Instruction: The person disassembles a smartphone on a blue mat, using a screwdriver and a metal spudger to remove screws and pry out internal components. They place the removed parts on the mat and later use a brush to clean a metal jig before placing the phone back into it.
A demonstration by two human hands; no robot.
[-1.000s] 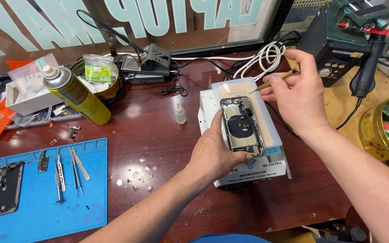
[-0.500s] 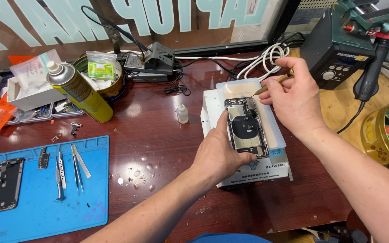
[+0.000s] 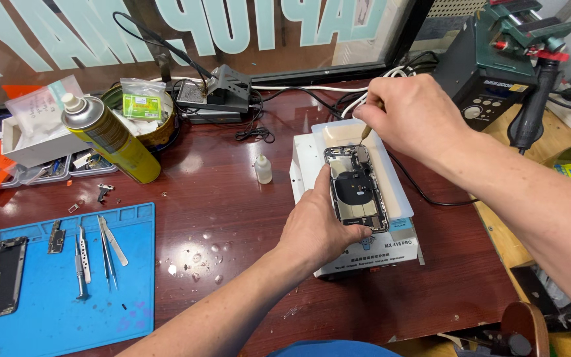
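- The opened phone (image 3: 355, 188) lies on the white heating pad box (image 3: 365, 248), right of the small dropper bottle (image 3: 263, 169) on the tabletop (image 3: 232, 218).
- The right hand (image 3: 412, 118) has shifted from a second ago; its thin tool (image 3: 367, 129) now tips down onto the phone's top end, so work looks under way there.
- The right fingers pinch the tool; the tool's tip is too small to make out.
- The left hand (image 3: 315, 228) still steadies the phone, fingers wrapped on its lower left edge, which they hide.
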